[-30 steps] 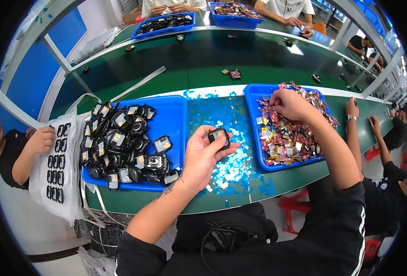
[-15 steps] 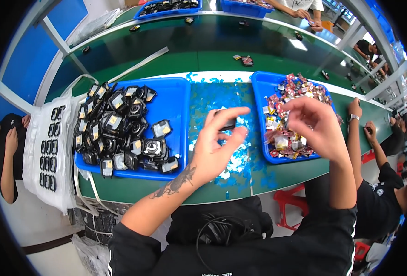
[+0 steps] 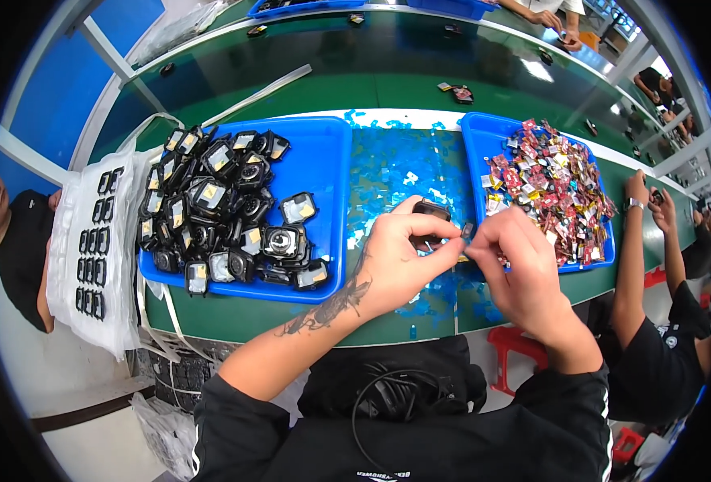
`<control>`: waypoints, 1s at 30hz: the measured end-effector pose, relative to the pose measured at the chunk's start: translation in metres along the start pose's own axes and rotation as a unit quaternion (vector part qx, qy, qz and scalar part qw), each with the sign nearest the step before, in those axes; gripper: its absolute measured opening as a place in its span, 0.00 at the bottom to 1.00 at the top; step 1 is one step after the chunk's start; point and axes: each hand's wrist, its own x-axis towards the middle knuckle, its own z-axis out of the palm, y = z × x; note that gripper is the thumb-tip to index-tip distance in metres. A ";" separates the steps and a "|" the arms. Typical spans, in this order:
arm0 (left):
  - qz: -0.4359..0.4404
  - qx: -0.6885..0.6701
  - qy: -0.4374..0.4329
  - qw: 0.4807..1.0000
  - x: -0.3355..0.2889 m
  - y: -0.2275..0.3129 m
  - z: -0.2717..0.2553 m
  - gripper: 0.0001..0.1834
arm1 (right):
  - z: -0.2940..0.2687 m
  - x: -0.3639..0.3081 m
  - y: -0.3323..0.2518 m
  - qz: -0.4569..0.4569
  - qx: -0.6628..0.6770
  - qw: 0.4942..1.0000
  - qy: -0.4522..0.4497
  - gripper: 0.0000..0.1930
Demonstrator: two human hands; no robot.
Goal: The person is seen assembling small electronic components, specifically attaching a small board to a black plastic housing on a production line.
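My left hand point(image 3: 408, 261) is curled round a black watch case point(image 3: 432, 210), whose upper edge shows above the fingers. Its thumb and forefinger meet at the fingertips. Close against them, my right hand point(image 3: 520, 261) is pinched on a tiny piece that I cannot make out. On the left is a blue tray point(image 3: 337, 209) heaped with black watch cases point(image 3: 208, 193), many with a pale square face. To the right, another blue tray point(image 3: 474, 153) holds a pile of small red, white and yellow electronic parts point(image 3: 560, 193).
Blue film scraps point(image 3: 380, 165) litter the green bench between the trays. A white padded sheet point(image 3: 118, 265) bearing rows of black cases lies at far left. Beyond runs a dark green conveyor point(image 3: 355, 68) with scattered parts. Co-workers sit on both sides; a red stool point(image 3: 516, 353) stands below.
My right hand has come from over the parts tray to my left fingertips and closed into a pinch. My left hand's thumb and forefinger have closed together. The view has shifted slightly.
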 end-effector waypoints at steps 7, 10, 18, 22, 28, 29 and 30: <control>-0.068 -0.107 -0.005 0.992 0.004 0.001 -0.002 0.08 | -0.001 0.004 0.011 0.179 0.120 0.976 0.023 0.18; -0.100 -0.175 -0.046 0.978 0.002 0.004 -0.002 0.09 | 0.009 0.003 0.023 0.123 0.247 0.961 -0.026 0.16; -0.071 -0.124 -0.003 0.990 0.005 0.004 0.000 0.18 | 0.013 -0.018 0.019 0.163 0.397 0.896 0.116 0.07; -0.050 -0.220 -0.039 0.973 0.002 0.002 0.003 0.28 | 0.021 -0.011 0.000 0.185 0.274 0.938 0.105 0.09; -0.050 -0.185 -0.062 0.980 -0.001 0.004 0.006 0.25 | 0.033 0.001 0.003 0.148 0.111 0.977 0.109 0.08; -0.051 -0.177 -0.067 0.981 -0.001 0.004 0.006 0.25 | 0.033 0.002 0.003 0.148 0.111 0.977 0.109 0.08; -0.052 -0.177 -0.066 0.981 -0.001 0.003 0.006 0.25 | 0.033 0.003 0.002 0.144 0.102 0.977 0.116 0.07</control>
